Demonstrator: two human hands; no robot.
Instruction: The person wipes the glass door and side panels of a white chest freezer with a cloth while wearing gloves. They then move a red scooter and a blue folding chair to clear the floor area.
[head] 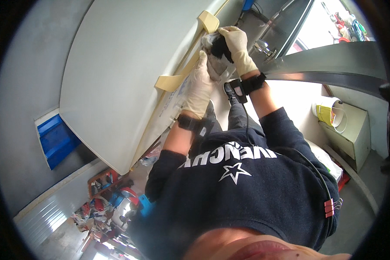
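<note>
Both hands wear pale, thin gloves and have black straps at the wrists. My left hand (200, 84) holds the near-left side of a crumpled greyish, translucent bundle (216, 65), thumb pointing up. Pinched between the fingers of my right hand (237, 45) is the top of the same bundle, beside a black patch of soft material (219, 48). What the bundle is made of I cannot tell. Just left of it, a pale yellow strip (170, 83) lies bent over the edge of a large white panel (117, 71). Another yellow piece (209, 22) sits higher on that edge.
A metal fitting (263, 47) and a grey curved ledge (328, 63) are right of my hands. A white and yellow bucket (326, 112) stands on a cabinet (351, 136) at right. Mixed items (107, 208) are piled at lower left. A cable runs from my right wrist.
</note>
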